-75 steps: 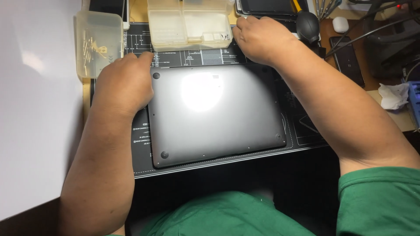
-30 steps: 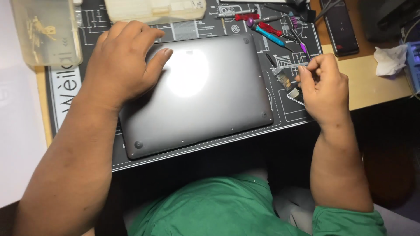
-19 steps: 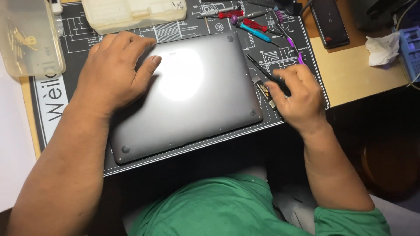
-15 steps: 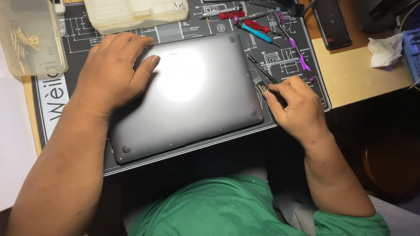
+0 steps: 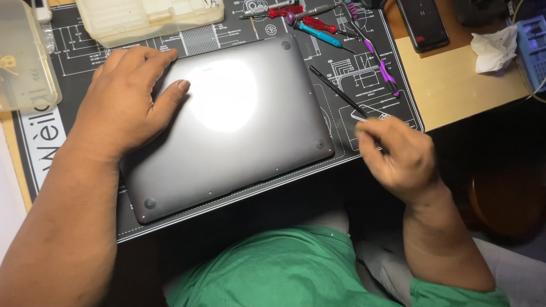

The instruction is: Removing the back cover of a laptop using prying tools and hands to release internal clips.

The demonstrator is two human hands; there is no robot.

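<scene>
Right hand (image 5: pixel 401 159) apparently pinched on black tool (image 5: pixel 336 91) beside laptop (image 5: pixel 233 128) edge; left hand (image 5: pixel 128 102) flat, fingers apart.

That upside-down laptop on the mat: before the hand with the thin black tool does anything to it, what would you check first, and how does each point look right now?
1. Laptop lies flat on the black work mat, bottom side up: ok.
2. Left hand rests on the laptop's corner, steadying it: ok.
3. Right hand grips the thin black tool: ok, though the hand is blurred.
4. Tool tip sits on a screw: not ok, the tip is off the laptop's right edge, over the mat.
5. Tip type matches the screws: cannot tell, too small.
6. Spare screwdrivers lie above the laptop, off its surface: ok.
</scene>
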